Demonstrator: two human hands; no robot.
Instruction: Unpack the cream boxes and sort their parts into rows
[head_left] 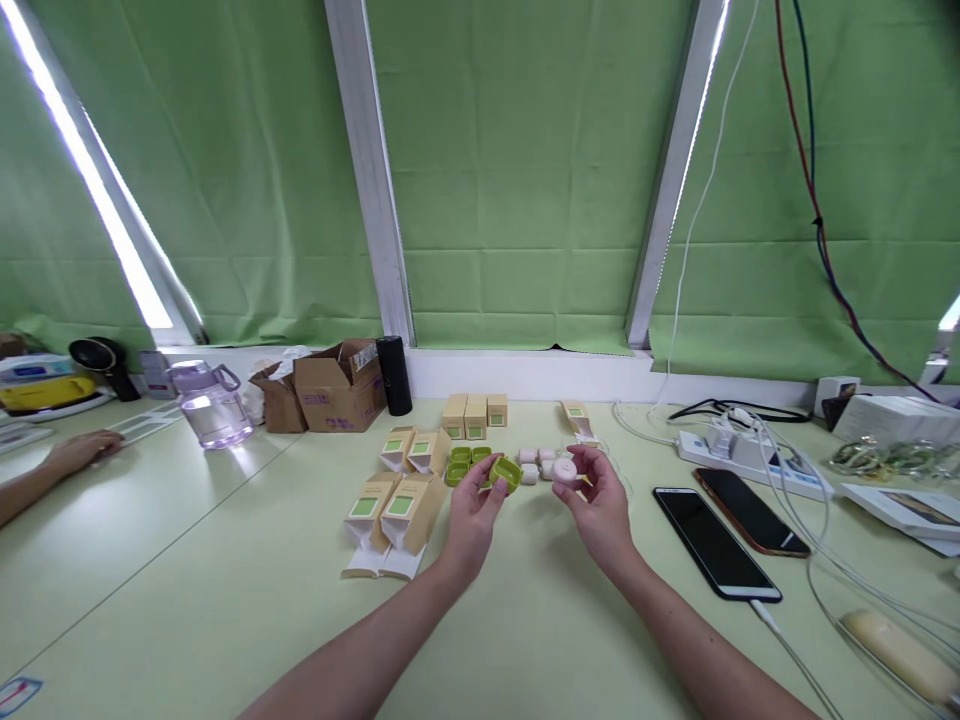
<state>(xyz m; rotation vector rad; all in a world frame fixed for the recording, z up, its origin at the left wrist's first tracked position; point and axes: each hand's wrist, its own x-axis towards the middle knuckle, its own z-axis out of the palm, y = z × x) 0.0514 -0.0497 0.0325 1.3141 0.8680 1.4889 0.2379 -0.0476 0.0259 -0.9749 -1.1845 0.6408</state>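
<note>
Above the table's middle, my left hand grips a small green square cup between thumb and fingers, its hollow side facing up. A little to the right, my right hand pinches a small white round piece; its exact kind is unclear. The two held things are apart. Just behind my left hand stand several more green cups. A cluster of small white cylinders lies between the hands, partly covered by the right one. Left of my left hand, several open cardboard boxes with green labels lie with their flaps out.
Closed small boxes stand at the back, with another open box to their right. Two phones, cables and a power strip occupy the right. A water jug, carton and another person's hand are left.
</note>
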